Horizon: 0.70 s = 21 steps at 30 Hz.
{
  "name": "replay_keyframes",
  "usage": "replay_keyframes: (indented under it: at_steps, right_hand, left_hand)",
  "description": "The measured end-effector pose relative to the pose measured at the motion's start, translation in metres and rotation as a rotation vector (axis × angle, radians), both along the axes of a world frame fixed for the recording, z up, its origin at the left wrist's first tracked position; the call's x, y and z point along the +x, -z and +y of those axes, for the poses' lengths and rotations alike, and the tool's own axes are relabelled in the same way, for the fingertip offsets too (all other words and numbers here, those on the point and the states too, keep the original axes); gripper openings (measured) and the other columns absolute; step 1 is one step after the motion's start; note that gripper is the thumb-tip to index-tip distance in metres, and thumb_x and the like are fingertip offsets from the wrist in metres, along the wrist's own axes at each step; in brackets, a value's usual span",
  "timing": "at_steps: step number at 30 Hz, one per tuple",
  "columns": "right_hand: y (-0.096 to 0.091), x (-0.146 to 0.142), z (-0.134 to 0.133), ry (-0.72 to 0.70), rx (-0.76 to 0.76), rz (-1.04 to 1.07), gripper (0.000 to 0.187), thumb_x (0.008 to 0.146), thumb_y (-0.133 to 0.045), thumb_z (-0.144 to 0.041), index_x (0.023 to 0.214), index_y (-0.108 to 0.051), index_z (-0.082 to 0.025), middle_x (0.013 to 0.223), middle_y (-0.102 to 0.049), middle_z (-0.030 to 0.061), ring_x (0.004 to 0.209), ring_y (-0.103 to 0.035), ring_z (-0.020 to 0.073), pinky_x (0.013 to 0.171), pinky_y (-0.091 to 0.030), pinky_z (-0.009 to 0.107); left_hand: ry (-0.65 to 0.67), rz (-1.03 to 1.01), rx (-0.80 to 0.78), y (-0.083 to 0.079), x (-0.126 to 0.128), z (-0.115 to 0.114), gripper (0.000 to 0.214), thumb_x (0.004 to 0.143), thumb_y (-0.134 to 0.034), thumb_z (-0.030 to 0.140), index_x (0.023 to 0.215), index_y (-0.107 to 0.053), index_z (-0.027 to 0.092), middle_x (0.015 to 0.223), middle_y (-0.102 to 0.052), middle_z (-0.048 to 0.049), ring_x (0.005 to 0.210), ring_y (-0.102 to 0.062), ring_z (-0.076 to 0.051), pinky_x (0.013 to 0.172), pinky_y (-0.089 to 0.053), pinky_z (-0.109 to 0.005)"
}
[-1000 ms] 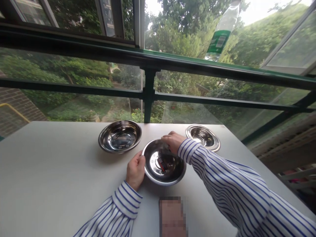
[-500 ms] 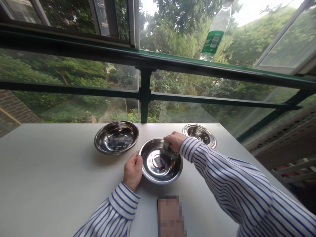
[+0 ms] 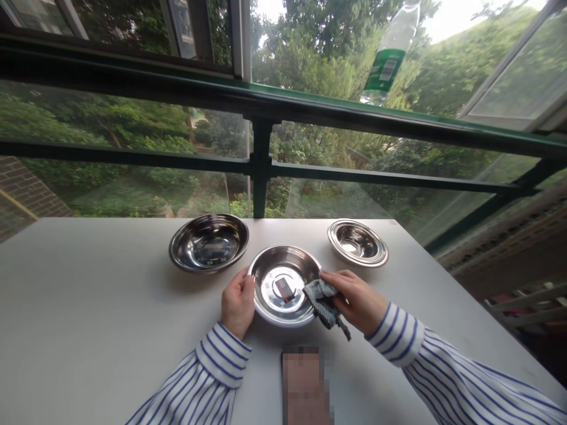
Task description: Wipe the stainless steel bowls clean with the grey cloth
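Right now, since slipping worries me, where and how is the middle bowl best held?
Likely by its left rim, pinched from the left, as the left hand does: the bowl widens upward to its rim, and the cloth and right hand occupy the opposite side.

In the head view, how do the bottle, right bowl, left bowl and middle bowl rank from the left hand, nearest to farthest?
1. Middle bowl: its left rim is in the left hand.
2. Left bowl: just beyond that hand.
3. Right bowl: far right.
4. Bottle: upper right, by the railing.
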State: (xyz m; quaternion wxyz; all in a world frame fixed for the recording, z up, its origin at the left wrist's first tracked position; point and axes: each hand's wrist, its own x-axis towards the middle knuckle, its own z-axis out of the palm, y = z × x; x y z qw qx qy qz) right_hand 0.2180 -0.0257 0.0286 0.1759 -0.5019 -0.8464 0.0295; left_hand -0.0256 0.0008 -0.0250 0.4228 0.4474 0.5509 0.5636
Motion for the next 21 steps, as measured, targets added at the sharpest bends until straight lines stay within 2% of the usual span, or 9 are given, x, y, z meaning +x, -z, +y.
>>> replay_keyframes:
  at_steps: [3,6,14,21]
  right_hand:
    - [0.002,0.005,-0.006,-0.082,0.019,0.064,0.055,0.066,-0.041,-0.002,0.117,-0.055,-0.016,0.112,-0.064,0.0084,0.098,-0.057,0.0254,0.084,-0.052,0.041]
    - [-0.004,0.003,-0.007,-0.155,0.016,0.055,0.051,0.069,-0.041,-0.002,0.117,-0.055,-0.014,0.112,-0.063,0.0114,0.097,-0.057,0.0261,0.082,-0.051,0.042]
    - [-0.015,-0.044,-0.027,-0.313,-0.054,-0.014,0.039,0.078,-0.042,-0.006,0.115,-0.053,-0.006,0.111,-0.062,0.0159,0.094,-0.056,0.023,0.082,-0.05,0.037]
    - [-0.018,-0.031,-0.02,-0.308,-0.081,-0.048,0.041,0.074,-0.047,-0.004,0.114,-0.054,-0.01,0.11,-0.063,0.0131,0.096,-0.057,0.0234,0.084,-0.048,0.036]
  left_hand:
    - [0.001,-0.009,0.002,-0.002,-0.001,0.001,0.037,0.075,-0.053,0.037,0.098,-0.067,0.012,0.081,-0.071,-0.0075,0.074,-0.064,-0.02,0.067,-0.048,-0.027]
    - [-0.004,-0.015,0.004,-0.003,-0.001,0.0,0.037,0.075,-0.054,0.037,0.098,-0.067,0.012,0.082,-0.071,-0.0079,0.076,-0.064,-0.021,0.069,-0.048,-0.028]
    - [-0.01,-0.032,-0.004,0.0,0.0,-0.001,0.036,0.076,-0.05,0.037,0.098,-0.066,0.012,0.084,-0.071,-0.0079,0.079,-0.065,-0.021,0.068,-0.049,-0.028]
    - [-0.011,-0.064,-0.026,0.003,0.0,0.0,0.034,0.076,-0.051,0.035,0.098,-0.065,0.012,0.087,-0.071,-0.0083,0.083,-0.064,-0.022,0.073,-0.048,-0.029]
